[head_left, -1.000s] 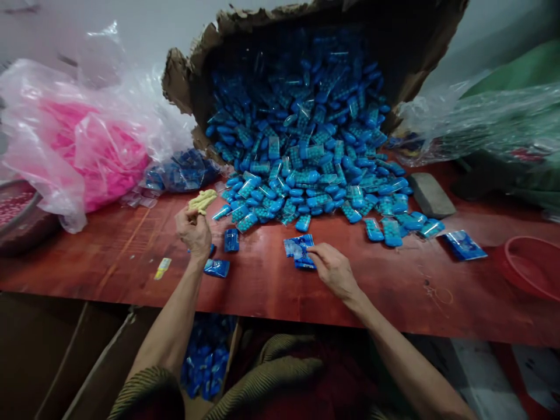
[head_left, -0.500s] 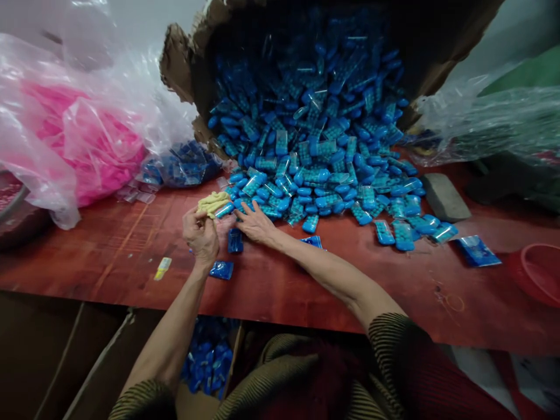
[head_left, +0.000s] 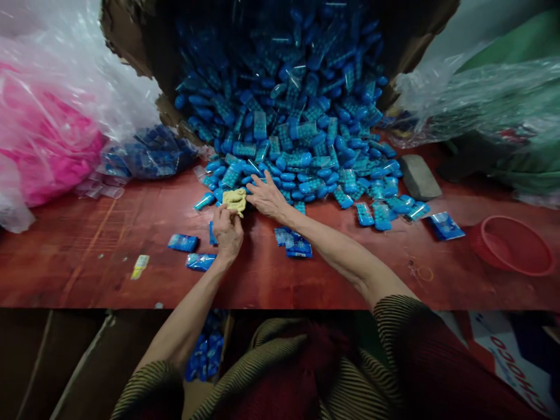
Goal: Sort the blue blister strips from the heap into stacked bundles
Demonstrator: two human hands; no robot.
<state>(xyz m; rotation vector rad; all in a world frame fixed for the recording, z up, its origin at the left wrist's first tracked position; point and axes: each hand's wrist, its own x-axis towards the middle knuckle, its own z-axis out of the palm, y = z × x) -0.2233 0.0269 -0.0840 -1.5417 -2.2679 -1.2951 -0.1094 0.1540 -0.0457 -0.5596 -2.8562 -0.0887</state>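
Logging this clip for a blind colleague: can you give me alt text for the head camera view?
A person's right hand reaches into blue packets spilling from a torn cardboard box onto a red table, while the left hand grips a yellow cloth beside it. A pink-filled plastic bag lies left, a red basket right.
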